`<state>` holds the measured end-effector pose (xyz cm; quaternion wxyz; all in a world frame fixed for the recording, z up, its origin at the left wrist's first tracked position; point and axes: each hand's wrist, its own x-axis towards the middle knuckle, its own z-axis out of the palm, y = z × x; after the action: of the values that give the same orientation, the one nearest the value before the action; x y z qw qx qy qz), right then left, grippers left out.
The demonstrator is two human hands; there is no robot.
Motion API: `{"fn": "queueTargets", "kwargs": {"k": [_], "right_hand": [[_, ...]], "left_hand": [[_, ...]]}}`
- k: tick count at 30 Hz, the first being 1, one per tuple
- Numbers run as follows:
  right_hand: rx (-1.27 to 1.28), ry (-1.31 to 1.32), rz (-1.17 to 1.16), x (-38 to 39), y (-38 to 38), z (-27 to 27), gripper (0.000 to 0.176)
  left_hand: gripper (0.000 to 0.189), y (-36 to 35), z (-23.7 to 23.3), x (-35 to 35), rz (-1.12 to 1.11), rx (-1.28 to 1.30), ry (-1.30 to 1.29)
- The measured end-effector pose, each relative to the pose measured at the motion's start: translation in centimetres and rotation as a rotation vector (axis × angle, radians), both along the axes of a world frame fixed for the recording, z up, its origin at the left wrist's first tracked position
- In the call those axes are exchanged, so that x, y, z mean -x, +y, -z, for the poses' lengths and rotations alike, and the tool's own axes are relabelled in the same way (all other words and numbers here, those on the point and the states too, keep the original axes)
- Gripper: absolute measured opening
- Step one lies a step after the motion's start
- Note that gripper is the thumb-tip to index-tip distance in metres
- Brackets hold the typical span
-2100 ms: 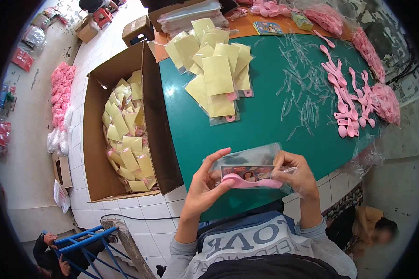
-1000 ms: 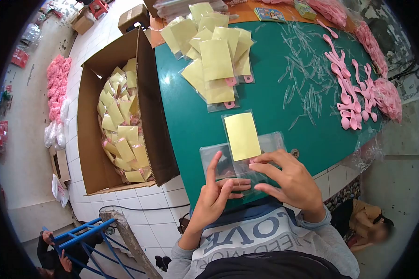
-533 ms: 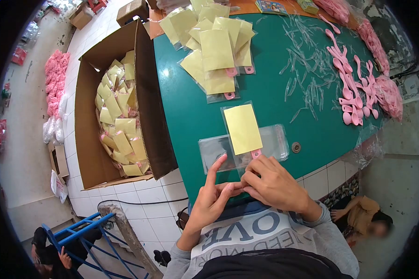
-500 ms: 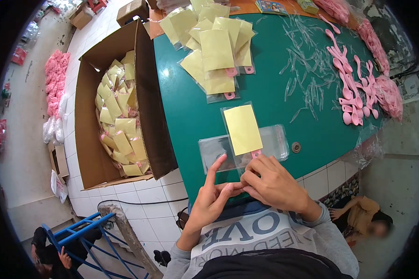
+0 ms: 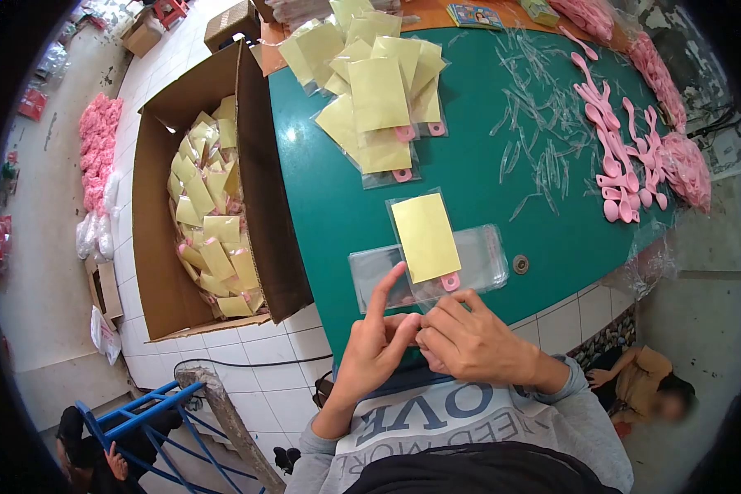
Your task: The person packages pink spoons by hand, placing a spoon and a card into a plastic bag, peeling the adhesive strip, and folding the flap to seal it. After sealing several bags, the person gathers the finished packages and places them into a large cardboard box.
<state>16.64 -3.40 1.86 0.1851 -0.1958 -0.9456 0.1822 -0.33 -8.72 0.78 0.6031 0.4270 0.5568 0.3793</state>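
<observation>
Two hands: the left hand (image 5: 375, 350) and right hand (image 5: 469, 346) meet fingertip to fingertip at the near edge of the green table (image 5: 337, 214).
Left grip: the index finger is stretched out with its tip pressing down on the clear bags (image 5: 372, 267). The other fingers are curled in narrow, and I cannot tell whether they pinch anything.
Right grip: the fingers are drawn into a tight pinch at 6 o'clock of the packet. What sits between them is hidden.
Packet: the yellow-backed packet (image 5: 426, 237) lies flat at 12 o'clock of the hands, crosswise over the clear bags. Its pink spoon end (image 5: 449, 282) pokes out toward the right hand.
Around: the finished pile (image 5: 379, 99) is at 12 o'clock, the cardboard box (image 5: 160, 206) at 9 o'clock and the loose pink spoons (image 5: 617, 165) at 2 o'clock.
Risk, slip: slick film on slick film, so a sideways pull would likely drag the packet off square or carry a spare bag with it.
Risk, seal: the spoon end sits at the mouth, so a closing flap could catch on it and crease.
Risk, edge: the work sits near the table's rim, so a nudged bag could slide to the floor.
</observation>
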Motion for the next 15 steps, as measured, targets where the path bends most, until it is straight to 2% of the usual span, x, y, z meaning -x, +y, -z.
{"fn": "queueTargets", "kwargs": {"k": [1,7,10,13,15], "right_hand": [[0.026,-0.004,-0.003,-0.2,-0.1,-0.1,0.018],[0.093,-0.067,0.097,-1.7,1.0,-0.7,0.022],[0.110,-0.082,0.072,-1.4,0.6,-0.4,0.023],[0.081,-0.075,0.078,-1.0,0.2,-0.1,0.018],[0.012,-0.068,0.094,-0.9,0.1,0.1,0.014]], "left_hand": [[0.055,0.0,0.1,-0.2,0.019,-0.006,0.053],[0.052,-1.1,0.6,-0.8,-0.093,0.022,-0.135],[0.050,-1.5,0.7,-0.8,-0.092,0.031,-0.125],[0.051,-1.8,1.1,-0.2,-0.054,0.034,-0.083],[0.049,-1.7,1.0,-0.1,-0.082,0.050,-0.182]]}}
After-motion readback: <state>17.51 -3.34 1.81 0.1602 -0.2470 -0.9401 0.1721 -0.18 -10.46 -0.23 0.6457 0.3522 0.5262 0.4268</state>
